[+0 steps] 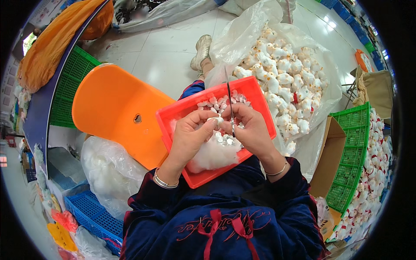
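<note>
A small white plush piece (215, 120) is pinched in the fingers of my left hand (189, 133). My right hand (252, 131) is closed with its fingertips at the same piece, and a long thin metal tool (229, 89), which looks like forceps, sticks up from its grip. Both hands hover over a red plastic tray (269, 113) resting across my lap. White fluffy stuffing (211, 157) fills the tray's near part. Several small white pieces (219, 103) lie toward its far side. My fingers hide part of the held piece and of the tool.
An orange plastic seat (108, 102) stands left of the tray. Far right, a clear plastic bag (323, 86) holds many white plush toys (284, 80). Green crates (353, 151) and a cardboard box (331, 151) stand at the right; a blue crate (93, 212) and bagged stuffing (110, 167) lie left.
</note>
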`<state>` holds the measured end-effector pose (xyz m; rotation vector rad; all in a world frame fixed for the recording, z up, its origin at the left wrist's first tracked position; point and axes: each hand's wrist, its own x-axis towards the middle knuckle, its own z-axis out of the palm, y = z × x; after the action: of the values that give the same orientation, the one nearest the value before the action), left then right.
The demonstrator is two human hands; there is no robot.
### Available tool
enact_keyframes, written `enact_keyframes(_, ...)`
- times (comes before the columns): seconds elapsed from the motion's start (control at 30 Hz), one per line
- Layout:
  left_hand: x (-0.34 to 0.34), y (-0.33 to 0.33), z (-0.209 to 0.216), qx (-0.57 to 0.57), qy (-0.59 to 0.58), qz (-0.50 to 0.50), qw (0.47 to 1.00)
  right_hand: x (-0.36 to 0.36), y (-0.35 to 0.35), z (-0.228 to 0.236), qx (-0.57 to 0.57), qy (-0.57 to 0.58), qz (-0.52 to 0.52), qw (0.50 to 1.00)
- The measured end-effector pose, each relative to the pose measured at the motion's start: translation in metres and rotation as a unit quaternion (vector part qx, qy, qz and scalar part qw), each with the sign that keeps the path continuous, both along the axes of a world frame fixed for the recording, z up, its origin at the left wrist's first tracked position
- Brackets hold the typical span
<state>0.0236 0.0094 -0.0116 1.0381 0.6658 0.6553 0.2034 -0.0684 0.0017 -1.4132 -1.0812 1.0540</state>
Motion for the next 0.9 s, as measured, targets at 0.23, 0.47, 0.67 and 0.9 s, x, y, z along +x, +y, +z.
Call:
enact_keyframes(0.23, -0.009, 0.010, 0.005, -0.061, -0.011, -0.079, 0.995, 0.005, -0.001, -0.008, 0.048, 0.076, 0.036, 0.995)
enact_keyframes(0.47, -0.015, 0.023, 0.005, 0.166, 0.163, -0.054, 0.971, 0.055, -0.008, 0.033, -0.120, -0.122, 0.059, 0.983)
enact_keyframes(0.67, -0.026, 0.028, 0.007, 0.200, 0.216, -0.018, 0.955, 0.089, -0.020, 0.025, -0.196, -0.461, 0.124, 0.857)
enact_keyframes(0.9, -0.031, 0.022, 0.003, 0.163, 0.173, -0.023, 0.971, 0.085, -0.018, 0.010, -0.171, -0.626, 0.188, 0.738)
